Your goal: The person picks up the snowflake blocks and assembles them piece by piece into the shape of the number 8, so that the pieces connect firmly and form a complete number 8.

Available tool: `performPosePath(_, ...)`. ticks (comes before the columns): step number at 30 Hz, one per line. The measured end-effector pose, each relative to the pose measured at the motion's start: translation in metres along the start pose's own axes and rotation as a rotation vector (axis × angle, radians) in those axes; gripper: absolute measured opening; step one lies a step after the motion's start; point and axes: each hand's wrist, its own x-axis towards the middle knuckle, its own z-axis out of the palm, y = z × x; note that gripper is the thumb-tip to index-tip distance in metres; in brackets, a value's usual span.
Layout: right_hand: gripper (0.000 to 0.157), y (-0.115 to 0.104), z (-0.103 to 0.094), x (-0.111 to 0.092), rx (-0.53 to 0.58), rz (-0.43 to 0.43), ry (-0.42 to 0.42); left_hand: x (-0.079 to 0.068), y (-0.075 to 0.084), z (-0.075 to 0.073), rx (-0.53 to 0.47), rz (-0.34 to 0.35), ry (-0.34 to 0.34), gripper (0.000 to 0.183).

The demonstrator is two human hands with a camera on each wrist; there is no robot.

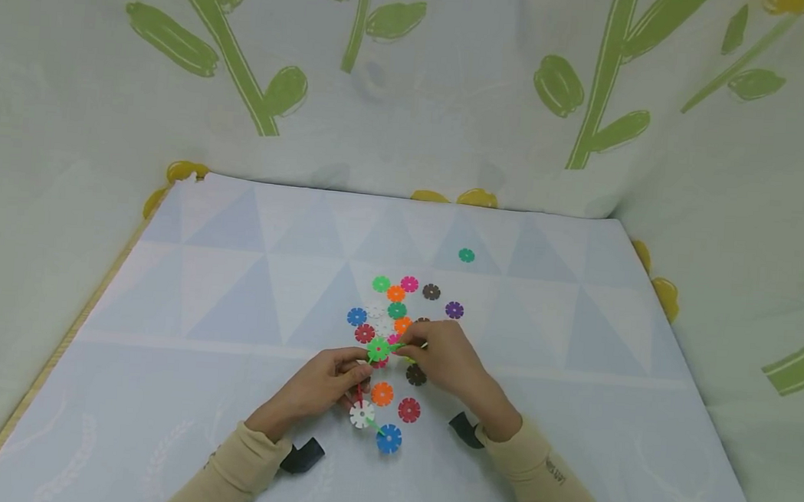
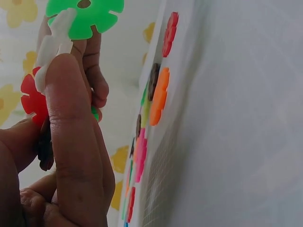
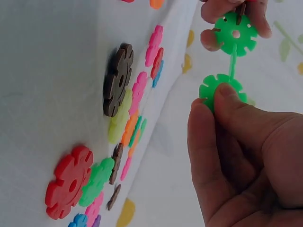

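Note:
My left hand [image 1: 328,383] pinches a chain of notched plastic snowflake discs between thumb and fingers. Below it in the head view hang a white disc [image 1: 362,414] and a blue disc [image 1: 388,439]. A red disc [image 2: 34,97] shows beside the left fingers in the left wrist view, and a bright green disc [image 1: 378,349] tops the chain. My right hand [image 1: 447,357] pinches another green disc [image 3: 218,91] between thumb and index finger. In the right wrist view, a narrow green piece [image 3: 233,64], seen edge-on, spans from this disc to the chain's green disc.
Loose discs in several colours lie around and beyond the hands, including an orange disc [image 1: 382,393], a red disc [image 1: 409,410] and a purple disc [image 1: 454,309]. One teal disc [image 1: 467,255] lies apart near the back of the patterned tabletop [image 1: 543,313]. Leaf-print fabric [image 1: 437,130] hangs behind.

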Motion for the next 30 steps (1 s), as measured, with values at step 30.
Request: performPosePath(30, 0.012, 0.0038, 0.0078, 0.0016, -0.059, -0.252, 0.041, -0.0045, 0.0027, -0.0074, -0.047, 0.009, -0.078, 0.043)
